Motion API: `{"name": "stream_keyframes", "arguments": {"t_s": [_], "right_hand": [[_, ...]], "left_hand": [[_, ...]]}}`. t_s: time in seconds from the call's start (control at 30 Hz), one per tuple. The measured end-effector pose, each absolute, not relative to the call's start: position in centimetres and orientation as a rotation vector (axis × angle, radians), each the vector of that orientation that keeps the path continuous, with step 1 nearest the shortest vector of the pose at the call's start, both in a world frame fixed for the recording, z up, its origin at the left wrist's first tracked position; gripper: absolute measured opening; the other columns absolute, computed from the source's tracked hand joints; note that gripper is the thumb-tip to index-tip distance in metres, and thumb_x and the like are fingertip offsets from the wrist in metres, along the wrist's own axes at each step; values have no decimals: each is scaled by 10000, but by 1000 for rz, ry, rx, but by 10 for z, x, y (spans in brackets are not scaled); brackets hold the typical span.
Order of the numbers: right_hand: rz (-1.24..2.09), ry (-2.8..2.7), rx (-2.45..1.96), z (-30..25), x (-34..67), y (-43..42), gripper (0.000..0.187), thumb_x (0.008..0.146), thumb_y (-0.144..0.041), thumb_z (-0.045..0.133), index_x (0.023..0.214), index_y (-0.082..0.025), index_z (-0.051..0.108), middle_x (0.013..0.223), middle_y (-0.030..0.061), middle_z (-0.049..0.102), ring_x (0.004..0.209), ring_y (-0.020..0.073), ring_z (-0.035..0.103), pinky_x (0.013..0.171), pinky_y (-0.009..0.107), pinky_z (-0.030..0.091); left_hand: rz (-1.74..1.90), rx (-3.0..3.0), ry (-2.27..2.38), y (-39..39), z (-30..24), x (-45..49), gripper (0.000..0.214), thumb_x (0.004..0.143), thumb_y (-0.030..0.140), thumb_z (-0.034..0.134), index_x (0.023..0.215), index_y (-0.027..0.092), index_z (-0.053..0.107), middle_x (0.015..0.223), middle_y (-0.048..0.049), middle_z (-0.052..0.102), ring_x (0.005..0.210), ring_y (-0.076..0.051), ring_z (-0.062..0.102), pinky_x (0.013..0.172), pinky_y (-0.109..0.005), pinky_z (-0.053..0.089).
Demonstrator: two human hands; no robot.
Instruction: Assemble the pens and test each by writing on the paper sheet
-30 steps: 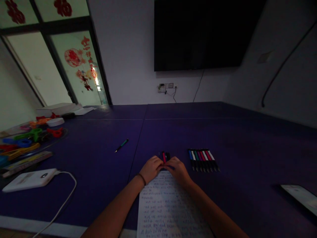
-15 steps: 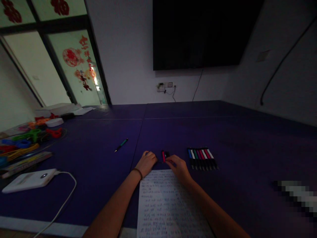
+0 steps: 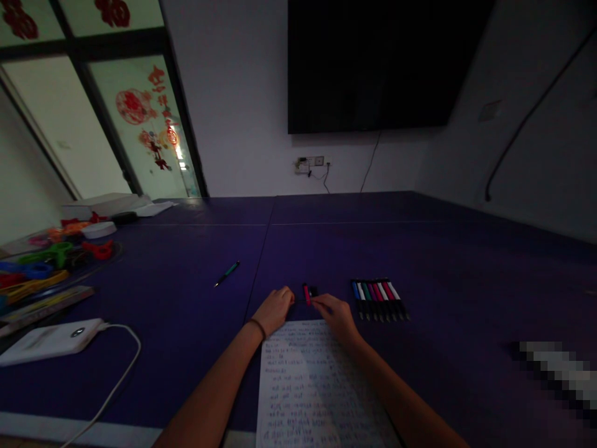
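Observation:
My left hand (image 3: 276, 309) rests on the purple table (image 3: 298, 249) with its fingers curled together. My right hand (image 3: 336, 313) pinches at the near end of a small pink barrel-like piece (image 3: 306, 294). A thin dark line shows between the two hands; whether it is a pen part, I cannot tell. Beside the pink piece lies a small black object (image 3: 313, 290), too dark to name. Under my wrists is a handwritten sheet of paper (image 3: 308, 386). To the right, several pens (image 3: 375, 292) with coloured barrels lie in a row. A green and black pen (image 3: 227, 274) lies apart on the left.
At the left are a white power bank (image 3: 51, 342) with a white cable (image 3: 128, 358), a long box (image 3: 46, 308) and colourful scissors-like items (image 3: 58, 254). A pixelated object (image 3: 557, 367) lies at the right. A dark screen (image 3: 382, 62) hangs on the wall.
The view has shifted slightly. My hands stay almost in place, and the thin dark line between them shows more plainly. The pens have not moved.

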State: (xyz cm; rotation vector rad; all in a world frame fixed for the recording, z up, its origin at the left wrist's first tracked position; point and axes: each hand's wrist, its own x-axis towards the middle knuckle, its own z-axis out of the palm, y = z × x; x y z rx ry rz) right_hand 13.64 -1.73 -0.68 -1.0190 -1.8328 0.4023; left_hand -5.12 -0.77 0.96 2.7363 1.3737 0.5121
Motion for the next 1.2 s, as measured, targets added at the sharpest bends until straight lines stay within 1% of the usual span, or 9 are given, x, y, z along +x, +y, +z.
{"name": "stream_keyframes", "arguments": {"t_s": [0.27,0.53,0.63,0.73,0.8,0.9,1.0,1.07,1.2], "right_hand": [[373,-1860,-1004,-7,135,-17,163,758,-208,474,780,-191,634,756,49,644,714,151,597,654,259,467],[404,-2080,-1011,-6,130,-22,152,738,-187,481,741,-175,632,687,32,632,638,126,581,598,223,446],[341,-2073,-1116,-3,131,-24,169,742,-195,464,716,-173,629,707,41,642,664,138,586,618,230,437],[166,-1840,-1340,-1,138,-23,200,751,-251,447,731,-173,630,722,55,651,671,159,589,626,249,428],[98,-1635,-1482,-1,143,-21,232,754,-307,439,746,-178,631,680,50,651,637,166,592,589,251,422],[123,-1488,-1571,-2,148,-18,259,751,-363,435,729,-195,631,611,31,646,561,165,588,512,245,405],[146,-1531,-1503,-4,148,-17,241,748,-351,440,729,-202,628,601,27,648,564,168,588,525,254,417],[125,-1576,-1445,-4,146,-16,232,746,-336,443,749,-199,630,609,32,649,593,175,588,554,265,428],[62,-1688,-1370,-1,145,-16,202,723,-301,471,704,-197,643,692,49,658,667,184,585,613,282,433]], "left_hand": [[514,2717,1324,-9,11,-52,164,808,84,329,857,159,466,896,-45,494,768,-136,466,713,-262,375],[577,2919,1111,-23,11,-39,138,806,121,373,849,153,500,869,-41,531,789,-136,485,738,-263,388],[843,2950,1146,-26,10,-37,174,812,167,389,940,148,506,941,-69,545,911,-163,481,817,-317,362],[1109,2923,1324,-26,11,-38,287,805,149,382,1079,150,469,1086,-109,515,1093,-202,390,910,-399,276],[993,2977,1269,-25,12,-39,382,789,96,364,1157,178,421,1160,-92,490,1167,-188,320,957,-405,212],[636,3006,1084,-21,11,-39,524,756,42,344,1240,242,323,1259,-39,425,1232,-154,218,997,-409,117],[475,2909,1059,-18,9,-38,613,723,-10,321,1258,287,279,1288,-12,393,1240,-138,197,1000,-427,76],[453,2846,1055,-16,8,-39,608,718,-23,317,1242,286,311,1270,-18,411,1210,-133,258,997,-403,114],[526,2760,1065,-13,8,-43,435,767,29,335,1131,232,460,1107,-49,511,1057,-131,412,907,-287,301]]}}
